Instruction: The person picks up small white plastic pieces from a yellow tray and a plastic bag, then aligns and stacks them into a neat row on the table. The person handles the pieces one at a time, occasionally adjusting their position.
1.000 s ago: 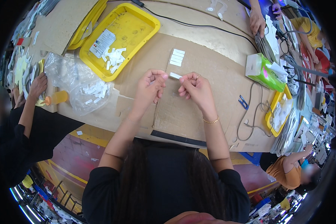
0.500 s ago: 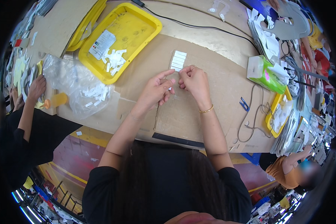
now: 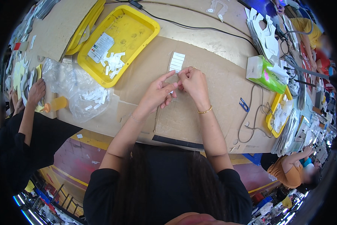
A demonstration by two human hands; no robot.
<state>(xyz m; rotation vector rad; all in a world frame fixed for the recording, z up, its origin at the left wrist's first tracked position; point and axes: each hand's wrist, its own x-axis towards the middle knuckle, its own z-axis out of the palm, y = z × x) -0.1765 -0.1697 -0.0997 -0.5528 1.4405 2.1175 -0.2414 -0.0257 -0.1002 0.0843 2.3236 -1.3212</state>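
Note:
Both my hands meet over the brown cardboard sheet (image 3: 217,108), just below a column of white strips (image 3: 177,62) laid side by side. My left hand (image 3: 159,93) has its index finger stretched toward the lowest strips, while its thumb and other fingers close on a small white piece, of which only a sliver shows. Close beside it, my right hand (image 3: 194,83) pinches with thumb and index finger at the bottom end of the column. What lies in that pinch is hidden by the fingers.
A yellow tray (image 3: 147,32) with loose white strips stands at upper left. Below it lies a clear plastic bag (image 3: 78,108) with more strips, near an orange bottle (image 3: 56,104). Rightward are blue thread snips (image 3: 244,105), a tissue pack (image 3: 267,75) and a cord. A co-worker's hand (image 3: 37,91) is at left.
My hands have drawn slightly closer together, the right one shifting a little left toward the left fingertips. The view has also shifted slightly.

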